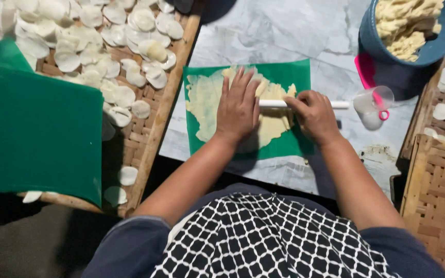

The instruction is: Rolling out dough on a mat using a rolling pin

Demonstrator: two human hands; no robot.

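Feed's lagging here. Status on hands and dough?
Left hand flat on thin white rolling pin; right hand gripping it. Pale yellow dough sheet flattened on green mat. Nothing obstructing.

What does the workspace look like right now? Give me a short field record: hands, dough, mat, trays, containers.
left hand: flat on the dough, over the rolling pin
right hand: gripping the thin white rolling pin
dough: pale yellow sheet, rolled thin
mat: green, under the dough
left tray: woven, covered with white round discs
blue tub: dough pieces inside
clear cup: lying beside the tub
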